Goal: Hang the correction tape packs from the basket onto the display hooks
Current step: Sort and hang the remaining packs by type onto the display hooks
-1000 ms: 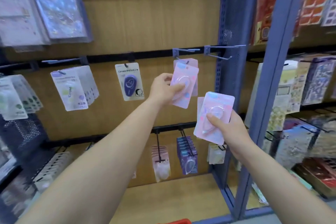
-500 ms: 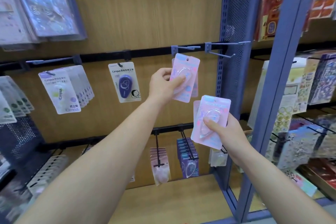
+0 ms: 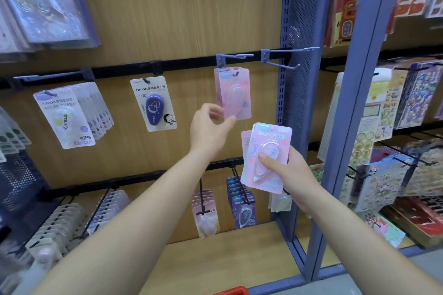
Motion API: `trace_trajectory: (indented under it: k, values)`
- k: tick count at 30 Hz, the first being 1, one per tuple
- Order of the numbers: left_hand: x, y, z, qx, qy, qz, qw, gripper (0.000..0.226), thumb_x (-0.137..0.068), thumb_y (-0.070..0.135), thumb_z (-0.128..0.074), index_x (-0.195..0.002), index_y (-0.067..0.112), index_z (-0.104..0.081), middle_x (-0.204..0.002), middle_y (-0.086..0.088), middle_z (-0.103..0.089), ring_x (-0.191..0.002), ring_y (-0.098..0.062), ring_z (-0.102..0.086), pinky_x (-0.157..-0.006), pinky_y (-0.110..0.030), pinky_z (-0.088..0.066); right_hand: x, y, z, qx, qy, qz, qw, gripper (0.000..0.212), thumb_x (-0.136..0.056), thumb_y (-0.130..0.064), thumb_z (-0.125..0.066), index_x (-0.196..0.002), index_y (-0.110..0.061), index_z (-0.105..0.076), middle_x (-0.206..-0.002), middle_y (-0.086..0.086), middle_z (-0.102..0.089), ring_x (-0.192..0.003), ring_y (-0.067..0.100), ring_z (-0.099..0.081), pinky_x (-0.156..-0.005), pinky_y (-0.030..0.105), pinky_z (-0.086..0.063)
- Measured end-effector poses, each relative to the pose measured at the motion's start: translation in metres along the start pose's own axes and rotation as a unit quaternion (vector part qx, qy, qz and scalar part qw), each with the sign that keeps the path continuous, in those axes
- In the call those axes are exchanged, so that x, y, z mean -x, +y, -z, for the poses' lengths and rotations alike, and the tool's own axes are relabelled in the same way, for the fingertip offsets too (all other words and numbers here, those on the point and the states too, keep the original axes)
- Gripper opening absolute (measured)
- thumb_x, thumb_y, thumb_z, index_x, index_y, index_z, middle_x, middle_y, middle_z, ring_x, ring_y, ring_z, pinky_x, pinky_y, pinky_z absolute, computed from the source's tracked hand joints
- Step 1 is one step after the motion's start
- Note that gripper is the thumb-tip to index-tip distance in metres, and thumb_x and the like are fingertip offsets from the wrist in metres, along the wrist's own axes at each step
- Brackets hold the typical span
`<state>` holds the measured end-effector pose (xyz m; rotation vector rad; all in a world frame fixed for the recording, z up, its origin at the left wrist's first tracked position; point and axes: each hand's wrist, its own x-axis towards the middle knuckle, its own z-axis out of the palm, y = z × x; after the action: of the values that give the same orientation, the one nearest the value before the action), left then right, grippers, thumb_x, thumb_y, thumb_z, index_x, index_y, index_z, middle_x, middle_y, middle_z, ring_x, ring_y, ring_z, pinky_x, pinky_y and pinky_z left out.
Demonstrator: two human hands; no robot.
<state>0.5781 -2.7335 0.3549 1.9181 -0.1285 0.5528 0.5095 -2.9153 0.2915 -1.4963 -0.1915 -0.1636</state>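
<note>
item one, left hand [image 3: 211,128]: fingers loosely curled, nothing in it that i can see, just beside the lower corner of the pink hung packs [image 3: 233,93] on their hook [image 3: 236,56]. item two, right hand [image 3: 287,171]: grips a small stack of spare packs [image 3: 266,151], thumb across the blister. i judge the step to be between hangings; next, the left hand takes the top pack and threads its hole onto the prong.

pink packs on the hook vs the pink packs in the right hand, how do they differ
The hooked pink packs hang upright from the hook; the held pink packs are tilted, gripped by the right hand. The hooked ones sit higher; the held ones lower and nearer the camera. Both are pink blister cards.
</note>
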Motion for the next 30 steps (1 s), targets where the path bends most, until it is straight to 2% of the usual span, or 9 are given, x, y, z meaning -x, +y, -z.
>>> trace_trajectory:
  k: [3,6,9,12,16,18,20,25,30]
  values:
    - [0.041,-0.014,-0.001,0.066,-0.156,0.038,0.985,0.011,-0.09,0.025,-0.078,-0.092,0.021,-0.067,-0.089,0.008,-0.066,-0.075,-0.002,-0.059,-0.067,-0.017,-0.045,0.004,0.002,-0.004,-0.019,-0.013,0.016,1.0,0.029,-0.095,-0.024,-0.067,-0.124,-0.025,-0.063,-0.113,-0.005,-0.076,-0.104,0.014,-0.074,-0.084,0.031,-0.06]
    - [0.062,-0.026,0.0,0.088,-0.22,0.043,0.971,0.019,-0.086,0.023,-0.082,-0.101,0.02,-0.071,-0.096,0.002,-0.07,-0.082,-0.004,-0.064,-0.07,-0.02,-0.052,0.009,0.002,-0.009,-0.052,-0.014,0.028,0.998,0.04,-0.089,-0.032,-0.066,-0.127,-0.023,-0.062,-0.115,-0.001,-0.076,-0.104,0.017,-0.074,-0.081,0.029,-0.061]
    - [0.069,-0.03,0.002,0.098,-0.225,0.047,0.968,0.031,-0.077,0.019,-0.09,-0.102,0.018,-0.072,-0.107,-0.006,-0.074,-0.09,-0.014,-0.067,-0.086,-0.031,-0.058,0.011,0.002,-0.011,-0.073,-0.014,0.023,0.997,0.044,-0.087,-0.034,-0.065,-0.129,-0.022,-0.061,-0.117,0.001,-0.076,-0.105,0.019,-0.074,-0.079,0.029,-0.061]
    - [0.074,-0.027,0.0,0.089,-0.22,0.047,0.97,0.026,-0.077,0.021,-0.09,-0.098,0.018,-0.074,-0.103,-0.004,-0.076,-0.095,-0.022,-0.072,-0.088,-0.037,-0.06,0.012,0.002,-0.011,-0.073,-0.015,0.019,0.997,0.041,-0.09,-0.032,-0.065,-0.129,-0.023,-0.059,-0.117,0.0,-0.076,-0.103,0.017,-0.075,-0.076,0.028,-0.061]
    - [0.072,-0.025,-0.001,0.107,-0.19,0.084,0.972,0.018,-0.085,0.013,-0.081,-0.096,0.013,-0.067,-0.093,-0.003,-0.077,-0.083,-0.014,-0.073,-0.072,-0.028,-0.055,0.01,0.006,-0.007,-0.055,0.01,0.002,0.998,0.031,-0.096,-0.031,-0.063,-0.125,-0.02,-0.059,-0.111,-0.005,-0.077,-0.097,0.011,-0.075,-0.07,0.025,-0.06]
    - [0.068,-0.025,0.001,0.123,-0.174,0.116,0.97,0.016,-0.089,0.01,-0.075,-0.097,0.013,-0.061,-0.083,0.001,-0.075,-0.07,-0.007,-0.071,-0.06,-0.021,-0.049,0.006,0.011,-0.001,-0.022,0.036,-0.007,0.999,0.031,-0.098,-0.033,-0.063,-0.127,-0.021,-0.059,-0.115,-0.004,-0.076,-0.099,0.012,-0.075,-0.078,0.029,-0.061]
    - [0.062,-0.025,0.005,0.134,-0.159,0.133,0.969,0.017,-0.092,0.011,-0.072,-0.101,0.012,-0.059,-0.085,0.002,-0.075,-0.067,-0.005,-0.072,-0.053,-0.018,-0.048,0.004,0.017,0.004,0.006,0.06,-0.016,0.998,0.028,-0.099,-0.034,-0.064,-0.125,-0.025,-0.059,-0.117,-0.004,-0.074,-0.1,0.012,-0.074,-0.085,0.035,-0.06]
    - [0.034,-0.013,0.016,0.154,-0.145,0.092,0.973,0.027,-0.094,0.017,-0.073,-0.118,0.017,-0.06,-0.101,0.0,-0.08,-0.093,-0.021,-0.077,-0.086,-0.043,-0.059,0.003,0.018,0.012,-0.008,0.105,-0.024,0.994,0.017,-0.101,-0.032,-0.062,-0.118,-0.032,-0.057,-0.113,-0.011,-0.071,-0.094,0.005,-0.072,-0.067,0.023,-0.057]
    - [0.005,0.018,0.016,0.171,-0.113,0.042,0.978,0.027,-0.096,0.016,-0.071,-0.12,0.018,-0.06,-0.104,0.002,-0.079,-0.09,-0.014,-0.077,-0.07,-0.026,-0.06,0.0,0.015,0.018,0.005,0.109,-0.028,0.994,0.023,-0.101,-0.033,-0.063,-0.122,-0.029,-0.057,-0.117,-0.009,-0.07,-0.102,0.011,-0.071,-0.077,0.032,-0.06]
